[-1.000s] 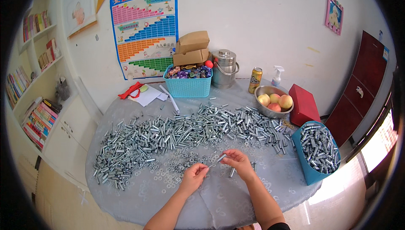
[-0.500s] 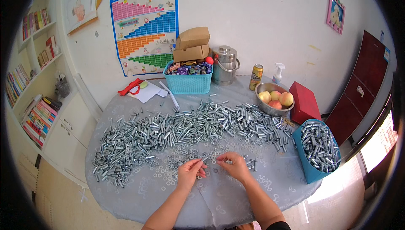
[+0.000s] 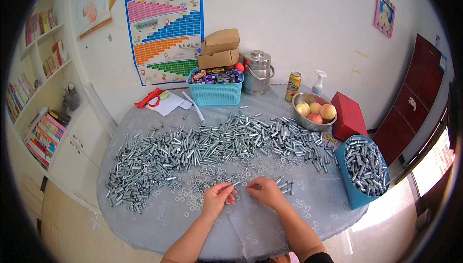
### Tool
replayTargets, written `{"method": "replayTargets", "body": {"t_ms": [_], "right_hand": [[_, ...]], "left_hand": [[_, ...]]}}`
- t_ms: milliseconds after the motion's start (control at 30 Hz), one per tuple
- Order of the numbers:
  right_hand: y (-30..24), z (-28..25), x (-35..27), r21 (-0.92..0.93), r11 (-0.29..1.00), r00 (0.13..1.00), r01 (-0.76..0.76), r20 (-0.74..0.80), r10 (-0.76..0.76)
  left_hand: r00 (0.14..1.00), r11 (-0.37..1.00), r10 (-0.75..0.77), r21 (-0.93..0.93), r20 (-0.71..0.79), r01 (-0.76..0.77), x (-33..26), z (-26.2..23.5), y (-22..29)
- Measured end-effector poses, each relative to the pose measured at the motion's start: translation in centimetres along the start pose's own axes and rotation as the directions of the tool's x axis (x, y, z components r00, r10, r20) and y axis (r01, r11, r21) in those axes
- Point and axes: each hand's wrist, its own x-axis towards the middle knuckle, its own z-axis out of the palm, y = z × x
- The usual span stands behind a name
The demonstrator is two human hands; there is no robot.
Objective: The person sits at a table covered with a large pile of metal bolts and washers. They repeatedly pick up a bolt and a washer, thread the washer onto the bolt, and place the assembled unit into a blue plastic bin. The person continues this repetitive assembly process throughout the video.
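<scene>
My left hand (image 3: 218, 196) pinches a small silver bolt (image 3: 235, 184) near the table's front middle. My right hand (image 3: 264, 190) is closed just to its right, fingertips almost meeting the bolt; what it holds is too small to make out. Both rest on the grey patterned tablecloth (image 3: 164, 219). A wide band of silver bolts (image 3: 202, 145) stretches across the table beyond my hands. Loose washers and nuts (image 3: 193, 190) lie scattered around my left hand. A few bolts (image 3: 285, 186) sit right of my right hand.
A blue bin (image 3: 364, 169) full of bolts stands at the right edge. Further back are a metal bowl of peaches (image 3: 313, 112), a red box (image 3: 349, 116), a drink can (image 3: 293, 86), a steel pot (image 3: 257, 72), a teal basket (image 3: 214, 89) and a bookshelf (image 3: 38, 94).
Both hands have moved slightly away from me toward the washers and drawn together; the left hand now pinches a bolt between them.
</scene>
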Motion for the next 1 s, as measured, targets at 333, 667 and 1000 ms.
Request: {"method": "replayTargets", "body": {"t_ms": [333,667,1000], "right_hand": [[-1.0,0.6,0.1,0.559,0.809,0.962,-0.182,-0.07,0.264],[-0.7,0.5,0.1,0.456,0.888,0.974,-0.061,-0.169,0.153],[-1.1,0.6,0.0,0.422,0.906,0.987,-0.034,-0.128,0.096]], "left_hand": [[0.996,0.997,-0.062,-0.035,0.057,0.064,-0.3,0.3,0.5],[0.988,0.99,-0.123,-0.062,0.089,0.128,-0.2,0.0,0.5],[0.984,0.989,-0.138,-0.045,0.114,0.144,-0.4,-0.2,0.8]]}}
